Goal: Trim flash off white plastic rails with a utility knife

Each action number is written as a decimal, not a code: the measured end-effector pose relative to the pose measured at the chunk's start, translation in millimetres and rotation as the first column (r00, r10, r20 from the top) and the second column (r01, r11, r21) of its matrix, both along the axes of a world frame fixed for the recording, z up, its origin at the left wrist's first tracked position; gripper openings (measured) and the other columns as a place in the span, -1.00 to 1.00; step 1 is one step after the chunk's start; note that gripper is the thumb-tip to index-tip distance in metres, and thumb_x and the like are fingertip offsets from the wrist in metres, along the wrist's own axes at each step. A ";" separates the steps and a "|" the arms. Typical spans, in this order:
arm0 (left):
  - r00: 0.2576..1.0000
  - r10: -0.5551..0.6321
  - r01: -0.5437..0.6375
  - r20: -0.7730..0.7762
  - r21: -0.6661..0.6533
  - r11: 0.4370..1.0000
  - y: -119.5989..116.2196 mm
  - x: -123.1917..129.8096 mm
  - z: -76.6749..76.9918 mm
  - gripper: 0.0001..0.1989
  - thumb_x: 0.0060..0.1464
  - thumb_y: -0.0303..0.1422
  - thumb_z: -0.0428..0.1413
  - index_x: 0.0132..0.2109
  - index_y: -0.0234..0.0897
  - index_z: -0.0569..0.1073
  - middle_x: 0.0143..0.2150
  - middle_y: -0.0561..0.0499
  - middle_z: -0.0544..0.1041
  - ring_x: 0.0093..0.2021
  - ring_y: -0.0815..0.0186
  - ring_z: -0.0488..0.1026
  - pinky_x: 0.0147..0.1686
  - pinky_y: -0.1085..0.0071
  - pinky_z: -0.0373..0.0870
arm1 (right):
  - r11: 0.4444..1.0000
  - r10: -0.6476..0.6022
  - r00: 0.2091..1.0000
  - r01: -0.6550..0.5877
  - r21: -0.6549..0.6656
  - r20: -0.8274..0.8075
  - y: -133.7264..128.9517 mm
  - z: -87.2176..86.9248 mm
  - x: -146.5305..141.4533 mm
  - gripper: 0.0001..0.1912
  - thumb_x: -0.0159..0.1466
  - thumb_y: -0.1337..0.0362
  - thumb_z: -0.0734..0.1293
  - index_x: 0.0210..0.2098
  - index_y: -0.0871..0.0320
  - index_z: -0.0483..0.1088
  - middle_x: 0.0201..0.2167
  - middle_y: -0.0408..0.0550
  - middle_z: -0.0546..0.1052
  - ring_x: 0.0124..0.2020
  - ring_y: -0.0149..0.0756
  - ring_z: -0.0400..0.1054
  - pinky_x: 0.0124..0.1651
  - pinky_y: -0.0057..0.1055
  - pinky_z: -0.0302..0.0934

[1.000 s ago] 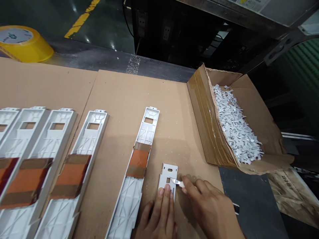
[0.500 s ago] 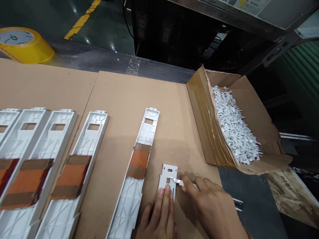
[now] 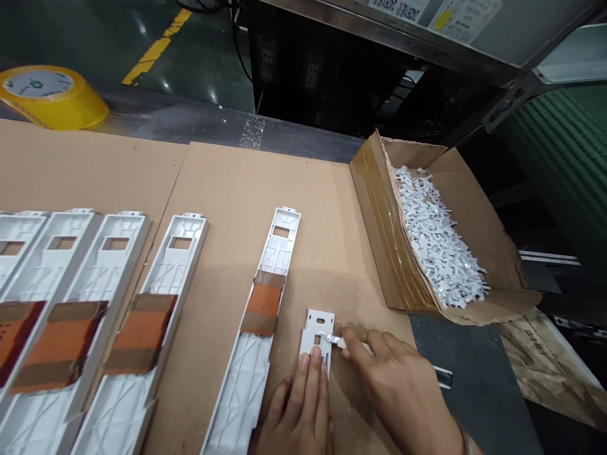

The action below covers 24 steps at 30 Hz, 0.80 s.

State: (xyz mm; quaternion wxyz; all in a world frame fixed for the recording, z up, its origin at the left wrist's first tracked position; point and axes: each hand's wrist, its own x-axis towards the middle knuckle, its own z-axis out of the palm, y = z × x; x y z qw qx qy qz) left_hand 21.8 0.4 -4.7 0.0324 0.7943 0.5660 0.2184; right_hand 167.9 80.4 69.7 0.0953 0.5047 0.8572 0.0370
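Presently: one flat white plastic plate (image 3: 310, 330), pierced with slots and a square window, lying on the cardboard sheet (image 3: 237, 183) that covers much of the worktop (image 3: 474, 379), just right of a long part. Left hand (image 3: 300, 407): fingers extended, side by side, tips pressed on the lower portion of the plate, not closed around anything. Right hand (image 3: 396, 385): fingers closed on the pale handle of a small craft knife (image 3: 333, 340), its blade reaching over the plate beside the square window; whether the edge touches the plastic cannot be told. One long white plastic channel (image 3: 241, 392), ribbed inside, with a rectangular opening near its far end and an orange-and-brown band (image 3: 263, 300) across its middle, lying aslant to the left of the plate. Four similar white channels (image 3: 171, 265), in a slanted row at far left, the outermost cut off by the frame; like-coloured bands visible across three. One open cardboard box (image 3: 374, 234), right side, torn-edged, its near side taped in brown, containing a heap of small white plastic pieces (image 3: 436, 246). One roll of yellow tape (image 3: 80, 107), upper left, by the far edge of the worktop. One piece of creased brown paper (image 3: 535, 354), printed, lower right. Two wall sockets (image 3: 312, 76), in the dark background.
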 end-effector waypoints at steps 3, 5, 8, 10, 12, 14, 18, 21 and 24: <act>1.000 0.006 -0.006 0.004 0.002 1.000 0.6 0.1 0.4 -0.62 0.14 -0.33 -0.11 0.02 -0.39 0.41 0.07 -0.06 0.44 0.30 0.32 -0.02 -0.05 0.32 0.11 | 0.998 0.039 0.999 -0.039 0.038 0.009 -0.6 0.4 0.4 -0.52 0.01 0.39 0.42 -0.05 0.13 0.37 -0.47 -0.07 0.43 -0.49 -0.22 0.31 -0.44 -0.35 0.01; 1.000 0.009 -0.009 0.009 0.005 1.000 1.3 0.5 0.6 -0.62 0.14 -0.33 -0.11 0.02 -0.39 0.41 0.07 -0.05 0.44 0.30 0.33 -0.03 -0.05 0.33 0.12 | 0.998 0.043 0.999 -0.043 0.041 -0.003 -1.1 0.0 1.2 -0.52 0.02 0.39 0.41 -0.04 0.14 0.37 -0.45 -0.05 0.43 -0.47 -0.21 0.31 -0.43 -0.35 0.01; 1.000 0.017 -0.017 0.013 0.011 1.000 2.1 1.1 0.4 -0.62 0.15 -0.32 -0.12 0.02 -0.38 0.41 0.06 -0.05 0.45 0.30 0.33 -0.02 -0.06 0.33 0.12 | 0.999 0.027 0.999 -0.025 0.040 -0.043 -2.5 -1.8 3.6 -0.59 0.06 0.38 0.39 -0.08 0.13 0.37 -0.46 -0.08 0.42 -0.50 -0.24 0.30 -0.43 -0.35 -0.02; 1.000 0.018 -0.019 0.015 0.018 1.000 2.1 1.4 0.2 -0.62 0.15 -0.32 -0.13 0.01 -0.38 0.41 0.05 -0.05 0.46 0.30 0.33 -0.01 -0.06 0.33 0.12 | 0.998 0.022 0.998 -0.017 0.066 -0.067 -3.8 -3.1 5.5 -0.70 0.15 0.36 0.32 -0.10 0.13 0.38 -0.49 -0.09 0.41 -0.51 -0.25 0.28 -0.42 -0.35 -0.04; 1.000 0.015 -0.015 0.014 0.021 1.000 1.9 1.5 0.1 -0.62 0.15 -0.33 -0.13 0.01 -0.39 0.41 0.05 -0.06 0.46 0.29 0.32 0.00 -0.06 0.32 0.13 | 0.995 0.020 0.995 -0.011 0.098 -0.097 -5.3 -3.9 7.0 -0.77 0.27 0.34 0.19 -0.10 0.13 0.39 -0.50 -0.08 0.40 -0.52 -0.27 0.27 -0.41 -0.36 -0.05; 1.000 0.015 -0.015 0.009 0.020 1.000 1.9 1.3 0.5 -0.62 0.14 -0.33 -0.12 0.01 -0.39 0.41 0.06 -0.05 0.45 0.29 0.32 0.01 -0.06 0.32 0.12 | 0.993 0.020 0.992 -0.006 0.114 -0.126 -6.6 -3.7 7.9 -0.70 0.35 0.32 0.07 -0.11 0.11 0.39 -0.51 -0.09 0.40 -0.54 -0.30 0.25 -0.40 -0.37 -0.06; 1.000 0.005 -0.005 0.008 0.017 1.000 2.6 0.7 2.2 -0.62 0.16 -0.33 -0.13 0.01 -0.42 0.41 0.05 -0.08 0.46 0.29 0.30 0.00 -0.06 0.32 0.13 | 0.993 -0.005 0.988 0.022 0.114 -0.153 -8.5 -2.5 7.0 -0.64 0.39 0.28 0.00 -0.10 0.11 0.39 -0.53 -0.11 0.39 -0.52 -0.31 0.25 -0.38 -0.38 -0.06; 1.000 0.005 -0.005 0.002 0.015 1.000 2.6 0.7 3.0 -0.62 0.17 -0.33 -0.14 0.01 -0.42 0.41 0.05 -0.09 0.46 0.30 0.30 -0.01 -0.06 0.32 0.13 | 0.994 -0.015 0.987 0.032 0.107 -0.161 -9.8 -3.3 5.4 -0.64 0.40 0.28 -0.01 -0.10 0.12 0.39 -0.52 -0.10 0.40 -0.52 -0.32 0.26 -0.37 -0.39 -0.05; 1.000 0.004 -0.004 0.004 0.018 1.000 2.2 0.9 2.6 -0.63 0.16 -0.34 -0.13 0.00 -0.42 0.41 0.04 -0.09 0.46 0.30 0.30 -0.02 -0.06 0.32 0.13 | 0.995 -0.023 0.987 0.039 0.097 -0.162 -11.1 -5.8 4.0 -0.64 0.39 0.30 0.00 -0.10 0.12 0.39 -0.49 -0.09 0.42 -0.51 -0.32 0.28 -0.37 -0.39 -0.04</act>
